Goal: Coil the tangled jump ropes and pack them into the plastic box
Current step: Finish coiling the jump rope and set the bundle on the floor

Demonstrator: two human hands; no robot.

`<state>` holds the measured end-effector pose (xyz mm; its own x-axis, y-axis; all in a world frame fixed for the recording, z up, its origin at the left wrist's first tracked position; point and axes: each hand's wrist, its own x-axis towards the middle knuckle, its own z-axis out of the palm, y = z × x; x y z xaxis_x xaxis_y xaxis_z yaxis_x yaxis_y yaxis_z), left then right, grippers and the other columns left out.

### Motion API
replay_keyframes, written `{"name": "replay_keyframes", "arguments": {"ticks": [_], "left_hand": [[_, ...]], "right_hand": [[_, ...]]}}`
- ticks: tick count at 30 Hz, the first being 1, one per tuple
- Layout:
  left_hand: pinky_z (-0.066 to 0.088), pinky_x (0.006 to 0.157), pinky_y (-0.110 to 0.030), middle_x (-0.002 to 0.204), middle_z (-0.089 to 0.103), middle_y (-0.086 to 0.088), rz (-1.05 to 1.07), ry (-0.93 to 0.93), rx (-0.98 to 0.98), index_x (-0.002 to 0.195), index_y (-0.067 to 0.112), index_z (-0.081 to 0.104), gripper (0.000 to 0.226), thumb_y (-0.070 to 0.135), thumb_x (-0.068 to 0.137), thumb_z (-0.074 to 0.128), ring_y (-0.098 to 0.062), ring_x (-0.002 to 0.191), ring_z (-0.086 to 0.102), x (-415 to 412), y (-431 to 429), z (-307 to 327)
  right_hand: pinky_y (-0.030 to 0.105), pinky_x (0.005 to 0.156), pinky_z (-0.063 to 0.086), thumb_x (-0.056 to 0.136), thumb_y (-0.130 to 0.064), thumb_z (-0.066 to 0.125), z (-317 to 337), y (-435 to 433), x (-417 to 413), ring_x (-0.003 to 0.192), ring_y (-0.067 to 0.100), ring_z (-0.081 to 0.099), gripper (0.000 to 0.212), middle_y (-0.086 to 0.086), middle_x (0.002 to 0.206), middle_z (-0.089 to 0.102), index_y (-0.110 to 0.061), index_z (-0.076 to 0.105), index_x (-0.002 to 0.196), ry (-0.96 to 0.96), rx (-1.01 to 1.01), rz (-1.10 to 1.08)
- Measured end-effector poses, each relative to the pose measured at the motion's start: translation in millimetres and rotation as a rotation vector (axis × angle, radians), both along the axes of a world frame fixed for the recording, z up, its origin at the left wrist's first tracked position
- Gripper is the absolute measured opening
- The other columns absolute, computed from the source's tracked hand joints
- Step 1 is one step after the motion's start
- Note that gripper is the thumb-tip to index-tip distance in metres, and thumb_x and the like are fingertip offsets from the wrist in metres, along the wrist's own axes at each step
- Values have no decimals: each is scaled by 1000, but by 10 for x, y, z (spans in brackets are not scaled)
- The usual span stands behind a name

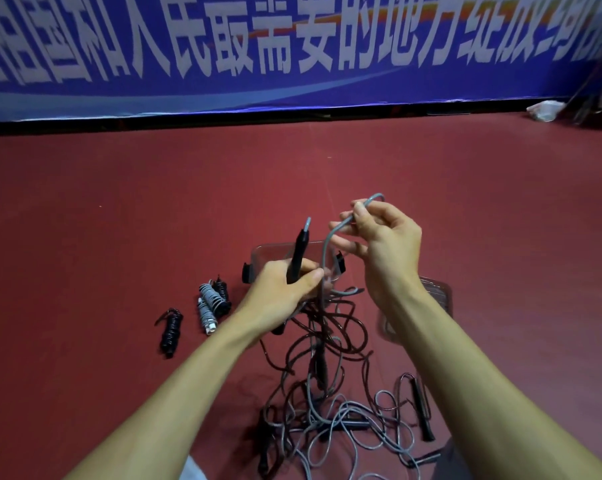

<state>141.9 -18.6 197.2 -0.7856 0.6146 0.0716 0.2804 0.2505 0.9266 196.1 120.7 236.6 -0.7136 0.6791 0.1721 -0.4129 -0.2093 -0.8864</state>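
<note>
Now your left hand (285, 289) grips a black handle (299, 251) low down, fingers and thumb curled round it, so that it stands nearly upright with a short grey stub at its top. Your right hand (379, 244) is raised just beside it and pinches a grey cord (325, 251) between thumb and curled fingers; the cord arches over your fingertips and drops past your left thumb. Whether this cord runs from that same handle cannot be told. The hold looks meant for winding: the handle serves as a steady core while your right hand feeds the cord round it and lifts it clear of the tangle (330, 403), which lies on the floor below your forearms, grey and dark cords crossed over each other with more black handles among them. Three bundles (209, 303), already wound tight, lie together to your left, near the box but not in it, probably waiting to be packed in one go. The box (271, 251), clear with black clasps, sits on the floor just behind your hands, within easy reach; nothing shows inside the part in view. Its clear lid (438, 292) rests beside your right wrist. The floor (119, 220) is dull red and smooth. Along its far edge hangs a blue banner (84, 81) with large white characters, and a white scrap (545, 110) lies in the far right corner.
</note>
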Motion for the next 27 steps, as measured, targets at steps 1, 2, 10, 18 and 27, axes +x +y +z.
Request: {"name": "replay_keyframes", "arguments": {"ticks": [1,2,10,18,27], "left_hand": [[53,88,-51,88,75,-8,-11,9,1,86,30,73,13,32,92,62,-28,88,71,23,24,-2],[53,84,-47,85,76,-3,-1,19,0,82,30,73,14,30,92,64,-22,82,71,25,42,-18],[58,70,-29,77,75,-8,249,-217,235,87,12,66,8,11,94,63,-23,77,75,21,178,-7],[60,62,-31,82,72,-15,362,-453,585,93,4,57,5,8,96,57,-28,76,74,-37,101,185],[61,66,-32,82,69,-14,357,-613,881,91,5,52,7,5,98,52,-24,73,74,-130,-103,331]], "right_hand": [[28,54,59,94,-4,59,-15,22,1,69,24,72,7,10,72,66,2,62,92,-6,-19,-3],[27,55,59,94,-4,59,-30,34,-5,69,24,72,7,10,72,65,3,61,91,-16,-19,-12],[42,70,58,94,-27,60,-272,185,-47,69,18,67,22,6,76,71,-11,66,80,-450,496,24],[26,66,42,87,-47,67,-346,-2,29,75,11,56,26,-8,79,63,-22,58,81,-792,1085,547],[22,75,41,88,-23,67,-622,-149,-108,99,22,62,21,4,104,68,-9,66,104,-934,1320,512]]}}
